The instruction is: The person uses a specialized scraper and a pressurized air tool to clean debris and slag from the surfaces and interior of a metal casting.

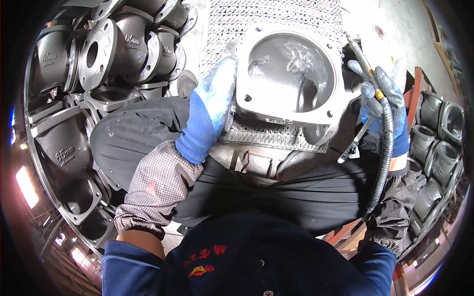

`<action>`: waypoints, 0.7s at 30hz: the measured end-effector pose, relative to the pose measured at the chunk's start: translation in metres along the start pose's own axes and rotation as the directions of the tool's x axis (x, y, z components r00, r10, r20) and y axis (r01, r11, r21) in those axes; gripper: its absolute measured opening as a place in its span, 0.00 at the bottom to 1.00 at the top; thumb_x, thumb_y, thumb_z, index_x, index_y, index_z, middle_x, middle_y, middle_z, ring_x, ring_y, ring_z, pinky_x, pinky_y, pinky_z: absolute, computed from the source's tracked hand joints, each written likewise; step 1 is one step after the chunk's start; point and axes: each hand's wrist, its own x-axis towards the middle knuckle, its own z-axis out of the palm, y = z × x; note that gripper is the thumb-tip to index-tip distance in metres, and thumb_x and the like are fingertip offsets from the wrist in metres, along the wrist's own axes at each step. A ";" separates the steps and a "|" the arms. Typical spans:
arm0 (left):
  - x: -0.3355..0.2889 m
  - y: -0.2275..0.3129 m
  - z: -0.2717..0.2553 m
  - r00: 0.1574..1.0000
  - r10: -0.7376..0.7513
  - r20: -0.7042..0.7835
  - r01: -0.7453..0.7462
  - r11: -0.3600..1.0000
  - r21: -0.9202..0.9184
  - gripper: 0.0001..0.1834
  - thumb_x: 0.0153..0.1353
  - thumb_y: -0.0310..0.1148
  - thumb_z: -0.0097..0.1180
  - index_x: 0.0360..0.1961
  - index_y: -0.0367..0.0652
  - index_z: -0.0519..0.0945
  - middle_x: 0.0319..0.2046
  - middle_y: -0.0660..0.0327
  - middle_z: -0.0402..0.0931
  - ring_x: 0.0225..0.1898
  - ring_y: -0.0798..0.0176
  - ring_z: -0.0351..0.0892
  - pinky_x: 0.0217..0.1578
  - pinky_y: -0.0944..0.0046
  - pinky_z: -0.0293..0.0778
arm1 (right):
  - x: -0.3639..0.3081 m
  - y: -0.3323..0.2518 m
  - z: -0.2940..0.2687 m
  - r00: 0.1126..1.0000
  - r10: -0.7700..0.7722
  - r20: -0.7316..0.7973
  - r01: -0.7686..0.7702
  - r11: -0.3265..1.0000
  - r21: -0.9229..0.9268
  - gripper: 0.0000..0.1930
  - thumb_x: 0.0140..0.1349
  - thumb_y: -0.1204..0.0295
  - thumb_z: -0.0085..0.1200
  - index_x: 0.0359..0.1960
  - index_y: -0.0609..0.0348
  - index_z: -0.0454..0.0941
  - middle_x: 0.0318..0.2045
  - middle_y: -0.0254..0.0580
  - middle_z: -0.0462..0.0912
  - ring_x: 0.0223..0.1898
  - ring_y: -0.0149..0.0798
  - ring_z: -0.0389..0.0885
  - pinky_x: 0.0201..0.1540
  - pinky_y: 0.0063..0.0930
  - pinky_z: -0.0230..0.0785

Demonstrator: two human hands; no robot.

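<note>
A grey cast-metal valve body (244, 111) sits in front of me, its square flange with corner holes facing up around a wide round opening. My left hand (213, 101), in a blue and grey glove, lies against its left side, fingers stretched along the side flange. At the casting's right, my gloved right hand (380, 98) is closed around a slim rod-shaped metal tool (363, 58) with a hose (385, 148). The tool tip points up and away from the opening. A thin metal rod (351, 148) hangs below that hand; its link to the tool is unclear.
The casting rests on a perforated metal worktop (276, 12). Similar grey valve castings (123, 47) are piled at my left. More castings (437, 143) stand at the right beside a red frame bar (414, 93). My knees (143, 133) are spread around the worktop.
</note>
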 end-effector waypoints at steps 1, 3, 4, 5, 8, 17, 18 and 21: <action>-0.002 0.001 0.001 0.989 -0.150 0.013 0.150 0.980 -0.128 0.20 0.66 0.29 0.45 0.57 0.30 0.65 0.50 0.51 0.73 0.50 0.62 0.73 0.52 0.69 0.68 | 0.004 0.004 -0.006 0.998 0.020 0.058 -0.022 0.999 0.039 0.26 0.68 0.65 0.40 0.56 0.81 0.57 0.25 0.44 0.73 0.14 0.21 0.63 0.13 0.10 0.58; -0.010 -0.002 0.001 0.990 -0.140 0.028 0.141 0.988 -0.067 0.20 0.66 0.28 0.45 0.56 0.30 0.66 0.50 0.52 0.72 0.50 0.62 0.73 0.51 0.69 0.69 | 0.006 0.007 -0.008 0.995 0.041 0.096 -0.044 0.999 0.032 0.25 0.68 0.64 0.39 0.56 0.78 0.60 0.25 0.44 0.74 0.14 0.21 0.65 0.13 0.10 0.58; -0.013 -0.004 0.000 0.991 -0.123 0.044 0.124 0.992 -0.004 0.19 0.65 0.28 0.45 0.56 0.30 0.66 0.50 0.53 0.72 0.50 0.63 0.73 0.51 0.69 0.69 | 0.009 0.009 -0.010 0.989 0.052 0.136 -0.057 0.998 0.034 0.27 0.67 0.62 0.41 0.55 0.79 0.60 0.28 0.49 0.77 0.14 0.21 0.65 0.13 0.09 0.57; -0.015 -0.005 0.002 0.997 -0.040 0.058 0.036 0.997 0.074 0.19 0.64 0.27 0.47 0.54 0.29 0.67 0.49 0.53 0.72 0.50 0.63 0.73 0.51 0.68 0.69 | 0.010 0.011 -0.018 0.987 0.019 0.158 -0.024 0.999 0.035 0.28 0.66 0.61 0.43 0.55 0.79 0.60 0.32 0.53 0.77 0.15 0.21 0.66 0.13 0.09 0.57; -0.017 0.001 -0.007 0.939 0.313 0.146 -0.345 0.869 0.354 0.16 0.57 0.23 0.50 0.49 0.38 0.73 0.43 0.52 0.73 0.44 0.54 0.75 0.43 0.65 0.74 | 0.021 0.013 -0.031 0.986 0.066 0.156 -0.063 0.998 -0.024 0.37 0.61 0.55 0.51 0.55 0.84 0.57 0.44 0.65 0.75 0.20 0.25 0.71 0.15 0.09 0.60; -0.020 0.020 -0.011 0.979 0.154 0.135 -0.166 0.983 0.082 0.18 0.59 0.30 0.47 0.50 0.31 0.71 0.43 0.47 0.73 0.46 0.47 0.75 0.46 0.58 0.71 | 0.018 0.011 -0.009 0.976 -0.144 0.161 0.157 0.985 -0.069 0.47 0.51 0.45 0.59 0.54 0.84 0.59 0.49 0.70 0.69 0.29 0.28 0.71 0.18 0.04 0.64; -0.017 0.014 -0.013 0.942 0.291 0.170 -0.326 0.913 0.245 0.19 0.59 0.30 0.46 0.50 0.31 0.71 0.45 0.47 0.73 0.47 0.46 0.74 0.48 0.57 0.71 | 0.016 0.011 -0.004 0.966 -0.199 0.163 0.217 0.971 -0.101 0.49 0.50 0.42 0.58 0.55 0.83 0.59 0.48 0.69 0.71 0.27 0.27 0.71 0.18 0.05 0.64; -0.027 0.029 -0.004 0.989 -0.104 0.104 0.128 0.958 -0.257 0.16 0.61 0.28 0.43 0.48 0.32 0.72 0.45 0.48 0.73 0.47 0.48 0.74 0.49 0.59 0.70 | 0.006 0.006 0.015 0.955 -0.225 0.192 0.274 0.918 -0.286 0.55 0.46 0.36 0.57 0.56 0.83 0.57 0.44 0.65 0.75 0.27 0.25 0.76 0.17 0.03 0.65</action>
